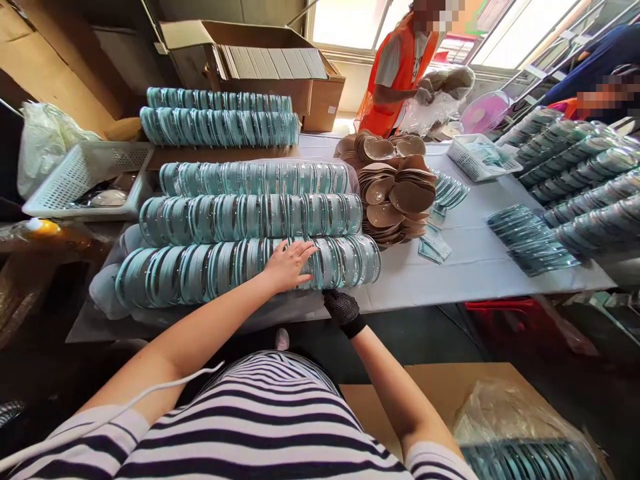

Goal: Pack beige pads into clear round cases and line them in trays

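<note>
A long tabletop (pixel 480 267) covered in pale cloth fills the room. Behind it, at its far end, sits an open cardboard box (pixel 280 67) with flat white packs stacked inside. On the tabletop, toward the person, lie three long rows of teal-edged clear packs standing on edge, and the nearest row (pixel 210 270) runs along the tabletop's front edge. Two more such rows lie farther back, just in front of the box.

To the right of the nearest row, a heap of tan cups (pixel 395 193) is piled on the cloth, near the row's far end. A white plastic basket (pixel 85 180) stands left of the rows. Beyond the heap a person in an orange vest (pixel 395 73) handles a clear bag.

The left hand (pixel 290 265), bare, lies flat and open on top of the nearest row, fingers spread over the packs about two thirds of the way along it. The right hand (pixel 341 310), in a dark mesh glove, sits just below and to the right of the left, at the front face of the same row by the tabletop edge. Its fingers are curled, but whether they grip a pack I cannot tell. The row lies directly under the left hand and just above the right.
</note>
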Action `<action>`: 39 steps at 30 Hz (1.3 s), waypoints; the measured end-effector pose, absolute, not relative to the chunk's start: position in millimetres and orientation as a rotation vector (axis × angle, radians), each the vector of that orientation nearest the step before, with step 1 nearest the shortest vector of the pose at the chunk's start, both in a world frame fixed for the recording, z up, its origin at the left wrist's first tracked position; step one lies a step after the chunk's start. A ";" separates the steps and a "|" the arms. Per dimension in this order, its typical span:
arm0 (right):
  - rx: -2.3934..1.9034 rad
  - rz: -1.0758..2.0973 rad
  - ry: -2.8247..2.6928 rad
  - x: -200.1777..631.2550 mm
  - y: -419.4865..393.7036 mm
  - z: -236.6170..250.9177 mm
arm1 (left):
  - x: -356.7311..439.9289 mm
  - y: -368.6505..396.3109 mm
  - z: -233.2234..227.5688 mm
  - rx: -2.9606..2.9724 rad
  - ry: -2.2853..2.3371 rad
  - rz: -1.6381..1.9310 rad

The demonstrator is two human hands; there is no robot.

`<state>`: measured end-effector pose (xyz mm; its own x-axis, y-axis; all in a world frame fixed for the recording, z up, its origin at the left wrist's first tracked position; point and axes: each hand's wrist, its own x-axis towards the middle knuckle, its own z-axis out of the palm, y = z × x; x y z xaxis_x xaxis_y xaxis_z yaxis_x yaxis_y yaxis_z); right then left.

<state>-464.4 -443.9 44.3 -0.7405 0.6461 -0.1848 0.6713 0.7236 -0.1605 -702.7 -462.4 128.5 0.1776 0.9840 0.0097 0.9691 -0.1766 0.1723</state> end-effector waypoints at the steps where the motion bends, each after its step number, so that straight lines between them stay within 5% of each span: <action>1: 1.091 -0.348 2.839 -461.0 -442.2 47.9 | -703.0 -462.8 130.1 2.297 1.926 0.168; 7: 1.600 -0.134 2.896 -476.1 -361.7 132.5 | -681.2 -454.1 141.7 2.363 1.881 0.181; 14: 1.028 -0.195 2.334 -562.8 -274.7 190.9 | -647.1 -428.0 128.3 2.460 1.790 0.140; 24: 0.980 -0.248 2.627 -516.5 -295.5 185.4 | -650.0 -428.4 124.0 2.428 1.808 0.223; 34: 1.106 -0.441 2.787 -417.9 -410.3 54.3 | -648.2 -434.4 127.1 2.404 1.859 0.232; 39: 1.077 -0.475 2.914 -404.4 -401.3 61.9 | -646.7 -437.7 133.0 2.401 1.883 0.196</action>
<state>-404.4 -401.3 61.9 -0.7650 0.6358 -0.1027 0.6355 0.7193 -0.2805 -646.7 -437.7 133.0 0.2348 0.9708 0.0489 0.9600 -0.2395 0.1449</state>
